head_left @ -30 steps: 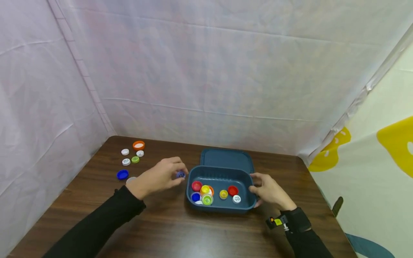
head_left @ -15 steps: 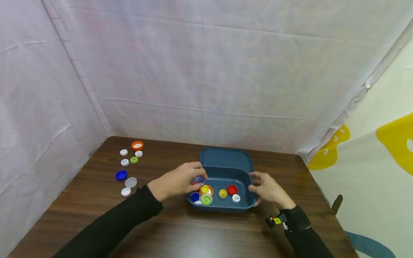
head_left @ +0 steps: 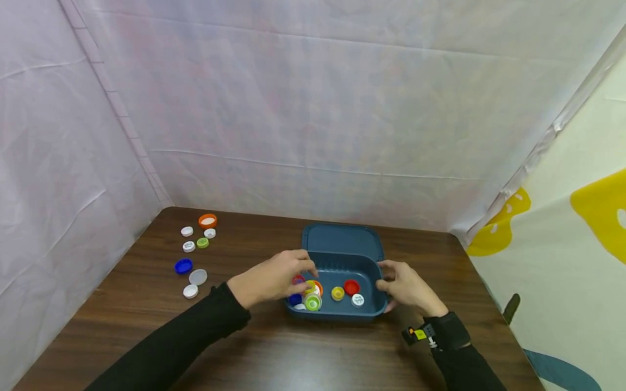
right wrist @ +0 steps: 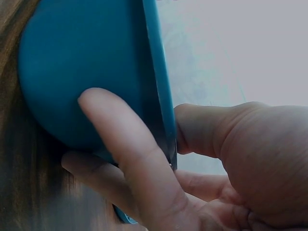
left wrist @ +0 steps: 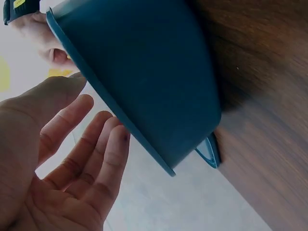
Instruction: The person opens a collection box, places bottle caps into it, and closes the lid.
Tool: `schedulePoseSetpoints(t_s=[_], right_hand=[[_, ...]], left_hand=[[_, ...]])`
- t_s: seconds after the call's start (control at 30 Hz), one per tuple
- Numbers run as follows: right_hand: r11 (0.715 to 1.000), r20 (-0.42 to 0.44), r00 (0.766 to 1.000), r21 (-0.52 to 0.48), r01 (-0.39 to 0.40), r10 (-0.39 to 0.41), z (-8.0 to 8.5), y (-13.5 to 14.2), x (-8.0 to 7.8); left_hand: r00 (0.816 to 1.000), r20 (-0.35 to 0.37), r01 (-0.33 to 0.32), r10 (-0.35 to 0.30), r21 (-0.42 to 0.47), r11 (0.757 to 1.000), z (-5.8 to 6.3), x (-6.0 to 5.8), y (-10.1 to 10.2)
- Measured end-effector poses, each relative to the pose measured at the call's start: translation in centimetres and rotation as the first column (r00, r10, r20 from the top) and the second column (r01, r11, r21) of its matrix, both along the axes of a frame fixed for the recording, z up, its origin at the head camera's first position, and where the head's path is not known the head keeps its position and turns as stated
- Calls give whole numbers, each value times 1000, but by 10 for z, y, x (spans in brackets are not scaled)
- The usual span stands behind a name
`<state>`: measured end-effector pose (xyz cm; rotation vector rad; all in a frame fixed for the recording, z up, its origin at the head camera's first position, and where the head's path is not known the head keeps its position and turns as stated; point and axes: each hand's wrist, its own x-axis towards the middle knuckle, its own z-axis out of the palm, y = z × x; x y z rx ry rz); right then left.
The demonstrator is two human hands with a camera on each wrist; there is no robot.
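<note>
A dark teal plastic box (head_left: pixel 337 315) stands uncovered on the table, holding several bottle caps, among them a red cap (head_left: pixel 351 287), a small yellow cap (head_left: pixel 337 294) and a green cap (head_left: pixel 313 302). My left hand (head_left: pixel 276 276) is over the box's left end, thumb and fingers apart with nothing between them; it partly hides the caps under it. In the left wrist view its fingertips overlap the rim. My right hand (head_left: pixel 409 288) grips the right wall of the box, thumb over the rim and fingers outside, as the right wrist view shows.
A matching teal lid (head_left: pixel 342 242) lies behind the box. At the table's left are more caps: an orange cap (head_left: pixel 207 220), a green cap (head_left: pixel 202 243), a blue cap (head_left: pixel 183 266), a translucent cap (head_left: pixel 198 277) and several white ones. White sheeting (head_left: pixel 313 108) borders the table.
My left hand has moved right, from beside the box to over its left end, and let go of a purple bottle cap there. The right hand keeps its hold on the box.
</note>
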<state>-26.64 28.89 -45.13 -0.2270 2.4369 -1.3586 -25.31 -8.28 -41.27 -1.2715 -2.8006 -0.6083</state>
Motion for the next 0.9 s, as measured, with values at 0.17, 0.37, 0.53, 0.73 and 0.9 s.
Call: schedulePoseSetpoints(t_s=[0.17,0.37,0.53,0.73,0.9], right_hand=[[1000,-1,1000,-4,-9,9,2,0,1],[1000,1,1000,5,6,-6,1,-1,2],[1000,2,1000,16,19,-19,2,-2,3],[1000,4,1000,16,25,-25,1,-2,3],[1000,-3,1000,19,17,-17,1,-3,3]], left_hand=[[997,-34,-73,73,-6,997,0,1,-12],[977,-109,-188,186,-9,982,1,2,-38],[952,-185,-246,245,18,969,2,-4,-66],[910,-194,-370,367,23,929,-2,-21,-107],[865,-158,-487,477,-32,873,-6,-40,-139]])
